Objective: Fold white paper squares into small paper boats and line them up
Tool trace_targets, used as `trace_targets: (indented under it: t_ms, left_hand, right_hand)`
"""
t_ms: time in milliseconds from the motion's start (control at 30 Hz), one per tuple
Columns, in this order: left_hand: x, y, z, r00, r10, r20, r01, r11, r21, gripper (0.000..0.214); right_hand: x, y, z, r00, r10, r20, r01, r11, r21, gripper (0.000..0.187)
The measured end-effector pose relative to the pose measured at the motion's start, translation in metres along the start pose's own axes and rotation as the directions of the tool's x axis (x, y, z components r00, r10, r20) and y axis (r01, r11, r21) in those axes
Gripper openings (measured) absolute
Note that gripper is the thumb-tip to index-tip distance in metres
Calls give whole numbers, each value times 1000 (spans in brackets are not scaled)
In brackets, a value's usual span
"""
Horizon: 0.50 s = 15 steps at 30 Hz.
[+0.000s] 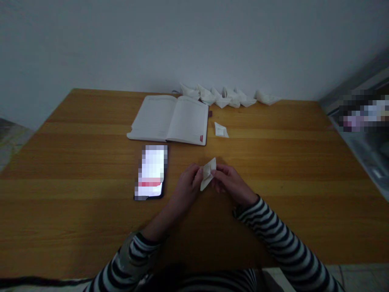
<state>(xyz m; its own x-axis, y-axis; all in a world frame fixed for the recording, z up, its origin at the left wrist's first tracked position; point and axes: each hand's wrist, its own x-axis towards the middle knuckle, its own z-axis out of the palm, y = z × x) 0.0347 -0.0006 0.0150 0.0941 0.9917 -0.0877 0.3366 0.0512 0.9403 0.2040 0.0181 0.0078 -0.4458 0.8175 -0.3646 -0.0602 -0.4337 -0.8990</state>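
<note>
A small folded piece of white paper (208,173) is held between both hands above the middle of the table. My left hand (190,182) pinches its left edge, fingers closed. On the other side, my right hand (229,180) grips the right edge between thumb and fingers. The paper is tilted, with a pointed corner at top and bottom and a fold across its centre. Farther back lies another small folded white paper (221,130), of similar shape, touched by neither hand.
Several folded white paper boats (231,97) stand in a row against the wall. An open notebook (187,117) lies back left of my hands. A phone (152,170) with a lit, blurred screen rests left of my left hand on the wooden table (288,162).
</note>
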Motion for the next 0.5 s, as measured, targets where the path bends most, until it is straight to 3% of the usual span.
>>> trace_targets:
  t_ms: [500]
  left_hand:
    - [0,4,-1,998,-47,44,49,997,-52,30]
  right_hand:
    - [-2,-1,-2,999,12,35,-12,1000,5,30]
